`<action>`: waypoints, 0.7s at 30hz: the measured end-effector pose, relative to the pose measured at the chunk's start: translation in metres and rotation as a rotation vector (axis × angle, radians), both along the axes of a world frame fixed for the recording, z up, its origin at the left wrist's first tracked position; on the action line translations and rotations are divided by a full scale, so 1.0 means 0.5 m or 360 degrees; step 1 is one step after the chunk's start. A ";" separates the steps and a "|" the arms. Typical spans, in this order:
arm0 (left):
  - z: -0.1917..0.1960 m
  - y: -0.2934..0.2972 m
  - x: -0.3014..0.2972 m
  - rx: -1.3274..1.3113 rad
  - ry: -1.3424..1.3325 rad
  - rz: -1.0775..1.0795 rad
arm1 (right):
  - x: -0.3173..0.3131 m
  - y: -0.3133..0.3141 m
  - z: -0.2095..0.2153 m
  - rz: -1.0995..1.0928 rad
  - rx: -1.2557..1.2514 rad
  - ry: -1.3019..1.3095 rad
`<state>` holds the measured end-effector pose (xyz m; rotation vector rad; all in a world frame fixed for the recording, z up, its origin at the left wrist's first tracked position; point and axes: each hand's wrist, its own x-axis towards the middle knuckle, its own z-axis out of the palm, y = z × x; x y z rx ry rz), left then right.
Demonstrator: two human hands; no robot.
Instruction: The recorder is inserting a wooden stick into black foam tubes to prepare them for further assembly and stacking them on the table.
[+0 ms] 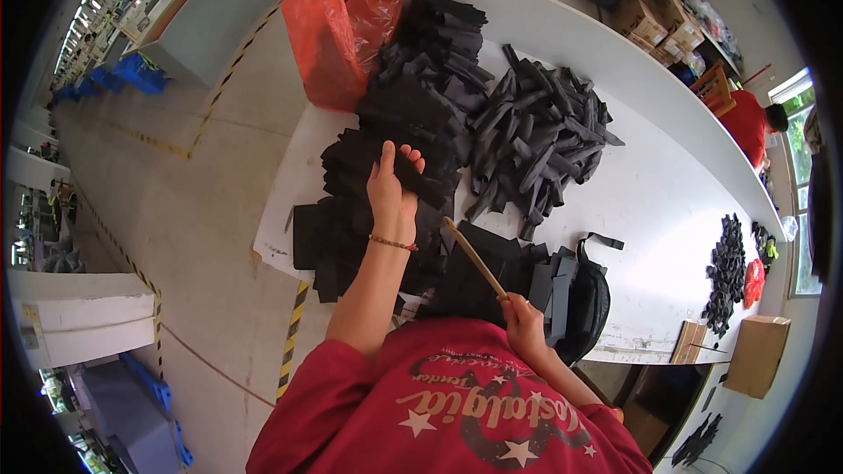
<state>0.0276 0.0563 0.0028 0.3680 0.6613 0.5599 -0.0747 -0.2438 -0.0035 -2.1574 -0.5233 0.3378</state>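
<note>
My left hand [392,186] is raised over the table with its fingers curled round a black fabric piece [423,184]. In my right hand [524,323], close to my body, is one end of a flat wooden stick [475,256]; its other end points forward and left. Flat black fabric pieces [420,101] lie heaped beneath and beyond my left hand. To their right spreads a pile of narrow black tube-like fabric pieces [543,136]. More dark flat pieces [479,268] lie under the stick.
A red plastic bag [338,44] stands at the table's far left corner. A black bag [587,303] lies right of my right hand on the white table [654,237]. Another dark pile [727,272] sits far right, near a cardboard box [757,355]. A person in red [746,123] is beyond the table.
</note>
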 end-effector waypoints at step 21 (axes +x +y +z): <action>0.001 -0.220 -0.060 0.0039 -0.0048 -0.0479 | 0.076 0.125 -0.043 -0.0205 0.0039 -0.0120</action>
